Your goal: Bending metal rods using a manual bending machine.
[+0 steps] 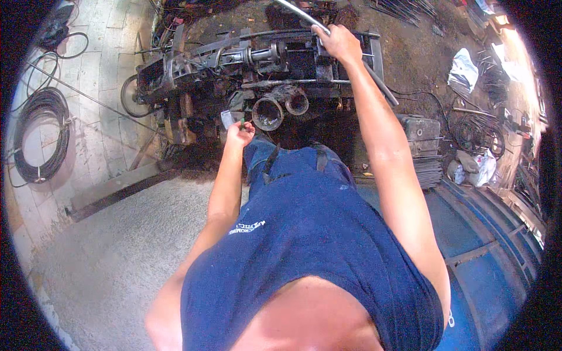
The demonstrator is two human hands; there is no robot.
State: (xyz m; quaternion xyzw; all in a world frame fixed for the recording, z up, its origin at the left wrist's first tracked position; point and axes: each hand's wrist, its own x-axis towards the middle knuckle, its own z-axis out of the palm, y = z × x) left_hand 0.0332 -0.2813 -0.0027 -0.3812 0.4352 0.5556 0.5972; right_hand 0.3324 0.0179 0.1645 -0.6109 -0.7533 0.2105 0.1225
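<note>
My right hand (339, 44) is wrapped round a grey metal bar (295, 11) over the far right part of a dark, greasy machine (193, 67). The bar slants from the top edge, and a grey length beyond my wrist looks like the same bar. My left hand (240, 134) is lower down, its fingers curled by a small green thing that I cannot make out. Just right of it is a round open metal cup (267, 113), with a smaller one (297, 103) beside it. A horizontal shaft (252, 55) runs along the machine.
A coil of black wire (23, 140) hangs or lies on the pale panelled surface at left. At right are a grey metal box (420, 134), a stack of thin rods (428, 171), white bags (462, 70) and tangled wire (480, 134). Blue panels (468, 225) lie at lower right.
</note>
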